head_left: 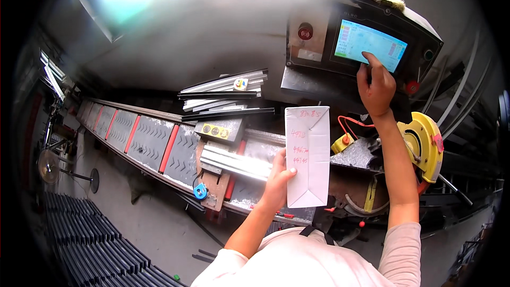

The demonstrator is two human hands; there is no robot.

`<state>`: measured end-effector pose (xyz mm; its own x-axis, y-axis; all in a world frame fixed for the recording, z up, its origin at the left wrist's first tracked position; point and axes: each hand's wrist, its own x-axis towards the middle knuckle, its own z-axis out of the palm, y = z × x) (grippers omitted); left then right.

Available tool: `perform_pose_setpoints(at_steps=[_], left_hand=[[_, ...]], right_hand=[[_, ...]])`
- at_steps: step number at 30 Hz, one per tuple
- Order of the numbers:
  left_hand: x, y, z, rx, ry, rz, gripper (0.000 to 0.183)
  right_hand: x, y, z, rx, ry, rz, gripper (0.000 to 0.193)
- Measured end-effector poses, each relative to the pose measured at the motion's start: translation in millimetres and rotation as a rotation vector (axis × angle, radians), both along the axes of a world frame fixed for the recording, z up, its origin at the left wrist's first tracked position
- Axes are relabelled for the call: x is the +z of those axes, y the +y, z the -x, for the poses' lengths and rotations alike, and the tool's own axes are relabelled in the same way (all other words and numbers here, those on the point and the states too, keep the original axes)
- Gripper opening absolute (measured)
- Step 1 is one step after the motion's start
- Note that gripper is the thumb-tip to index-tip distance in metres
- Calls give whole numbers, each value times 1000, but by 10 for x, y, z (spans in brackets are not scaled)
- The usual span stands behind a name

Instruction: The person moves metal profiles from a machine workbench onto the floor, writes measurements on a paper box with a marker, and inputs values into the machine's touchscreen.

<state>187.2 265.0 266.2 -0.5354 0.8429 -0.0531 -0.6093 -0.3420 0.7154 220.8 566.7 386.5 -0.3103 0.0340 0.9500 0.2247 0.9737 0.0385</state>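
A white paper carton (313, 165) with handwritten red marks is upright in front of my chest. My left hand (277, 179) is closed on its left edge, the thumb lying across the front face. Up at the control panel (390, 24), my right hand (378, 86) holds nothing. One finger is stretched out to the lower middle of the lit touchscreen (372, 42), and the thumb is held apart from it. Whether the fingertip presses the glass I cannot tell.
A long roller conveyor (154, 143) runs leftward, with silver profiles (234, 162), a grey button box (219, 130) and a blue tape measure (200, 191). Cut profiles (220, 94) lie behind it. A yellow saw guard (425, 146) stands beside my right forearm. Dark bars (95, 239) cover the lower left.
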Motion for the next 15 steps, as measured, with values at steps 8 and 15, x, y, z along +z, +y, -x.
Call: perform_pose_setpoints(at_steps=[8, 15], left_hand=[[89, 118, -46, 53, -24, -4, 64], [90, 210, -93, 2, -52, 17, 64]], right_hand=[[33, -1, -111, -4, -51, -56, 28], [41, -2, -123, -30, -31, -64, 29]])
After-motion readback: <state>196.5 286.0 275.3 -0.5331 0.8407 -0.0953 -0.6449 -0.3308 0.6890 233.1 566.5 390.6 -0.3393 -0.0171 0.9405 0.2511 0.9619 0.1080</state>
